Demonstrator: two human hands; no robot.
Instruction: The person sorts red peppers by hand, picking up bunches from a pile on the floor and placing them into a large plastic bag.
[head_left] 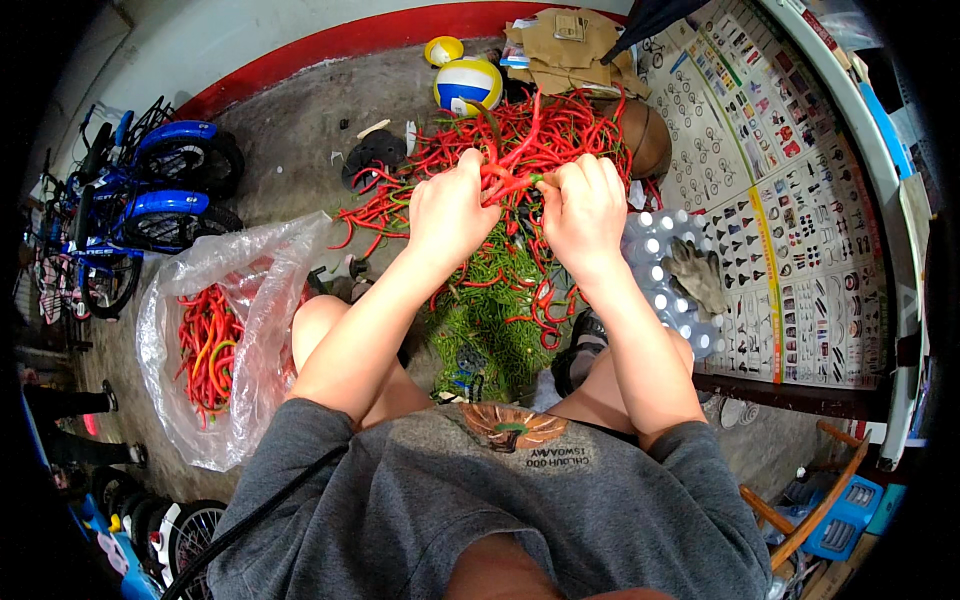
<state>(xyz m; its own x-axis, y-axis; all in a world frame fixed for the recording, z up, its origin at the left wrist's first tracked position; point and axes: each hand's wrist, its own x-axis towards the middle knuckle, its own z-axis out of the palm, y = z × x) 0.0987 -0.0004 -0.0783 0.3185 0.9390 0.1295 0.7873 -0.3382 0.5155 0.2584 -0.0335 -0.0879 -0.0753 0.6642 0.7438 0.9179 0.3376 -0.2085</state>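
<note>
Above a heap of red chillies, the person's two bare forearms reach forward and converge, elbows bent outward, so that both hands meet close together with their backs turned up. The left hand is curled into a loose fist around a few red chillies, which stick out toward the other hand; the right hand, just beside it, has its thumb and fingers pinched narrow at the green stem end of one. Beyond both hands runs a pale wall with a red band along its foot, and under them spreads a grey floor. To the right hand's right is a large printed sheet; well to the left hand's left stand blue bikes. Nearer that hand, a clear plastic bag holds more chillies. Below and between the hands lies a mound of green stems. Right of the right hand sit capped bottles with a grey glove on top; past the heap rests a ball. The sheet shows rows of bicycles and parts with tiny print; the grey shirt, nearest the body, carries inverted lettering.
</note>
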